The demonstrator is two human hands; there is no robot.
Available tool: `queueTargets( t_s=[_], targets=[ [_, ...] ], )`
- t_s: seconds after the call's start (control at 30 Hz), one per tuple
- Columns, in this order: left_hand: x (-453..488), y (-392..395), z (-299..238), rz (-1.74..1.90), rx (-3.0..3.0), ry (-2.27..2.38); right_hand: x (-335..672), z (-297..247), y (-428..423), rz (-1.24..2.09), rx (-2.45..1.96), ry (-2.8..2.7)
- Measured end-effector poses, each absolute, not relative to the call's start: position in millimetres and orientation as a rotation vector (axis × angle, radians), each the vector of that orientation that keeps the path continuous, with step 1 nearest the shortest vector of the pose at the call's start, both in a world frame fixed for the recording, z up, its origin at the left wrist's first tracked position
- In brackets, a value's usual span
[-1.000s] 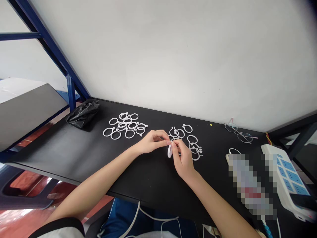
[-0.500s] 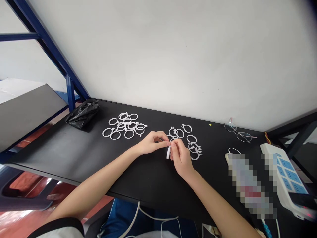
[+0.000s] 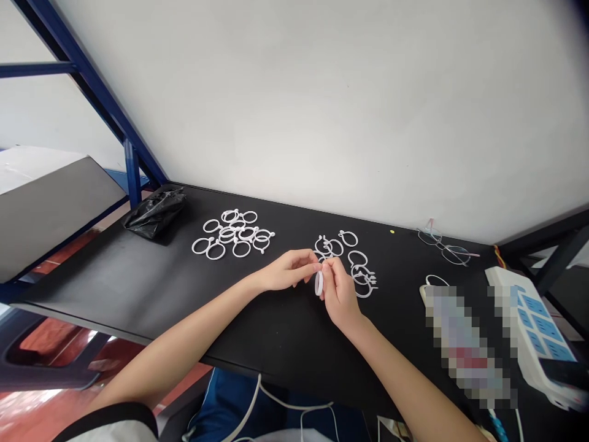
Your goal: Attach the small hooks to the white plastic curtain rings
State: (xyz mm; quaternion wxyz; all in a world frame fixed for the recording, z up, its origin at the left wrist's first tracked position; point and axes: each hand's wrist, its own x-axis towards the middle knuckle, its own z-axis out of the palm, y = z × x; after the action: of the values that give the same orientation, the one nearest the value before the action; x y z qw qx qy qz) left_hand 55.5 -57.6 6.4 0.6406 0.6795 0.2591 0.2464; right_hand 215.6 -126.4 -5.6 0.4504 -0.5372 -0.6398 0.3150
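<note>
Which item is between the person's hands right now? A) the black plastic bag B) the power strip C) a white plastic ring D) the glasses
C. A white plastic ring stands on edge at the fingertips where the left hand and the right hand meet.

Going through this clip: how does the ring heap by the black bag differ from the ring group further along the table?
The ring heap is a tight bunch of overlapping rings, while the ring group is looser and more spread out. The heap also holds more rings than the group. Both are white rings with small knobs, lying on the black tabletop.
</note>
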Motion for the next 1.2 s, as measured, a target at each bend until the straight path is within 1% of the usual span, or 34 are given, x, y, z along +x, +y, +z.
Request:
queueTargets(
  t_s=[0.23, 0.47, 0.77, 0.97, 1.2],
  targets=[
    [58.8, -62.7, 4.9, 0.513, 1.521, 0.533, 215.2, -9.7, -125.8, 0.924, -1.302, -1.519],
    [60.1, -63.6, 5.1, 0.607, 1.496, 0.568, 215.7, -10.7, -125.0, 0.91, -1.306, -1.513],
    [61.9, -64.5, 2.6, 0.664, 1.472, 0.561, 213.4, -6.8, -125.3, 1.107, -1.209, -1.456],
    [62.9, -68.0, 2.6, 0.686, 1.556, 0.601, 212.6, -5.4, -125.4, 1.202, -1.168, -1.384],
    [62.4, -71.8, 8.8, 0.713, 1.682, 0.635, 212.4, -0.2, -125.5, 1.235, -1.13, -1.362]
  ],
)
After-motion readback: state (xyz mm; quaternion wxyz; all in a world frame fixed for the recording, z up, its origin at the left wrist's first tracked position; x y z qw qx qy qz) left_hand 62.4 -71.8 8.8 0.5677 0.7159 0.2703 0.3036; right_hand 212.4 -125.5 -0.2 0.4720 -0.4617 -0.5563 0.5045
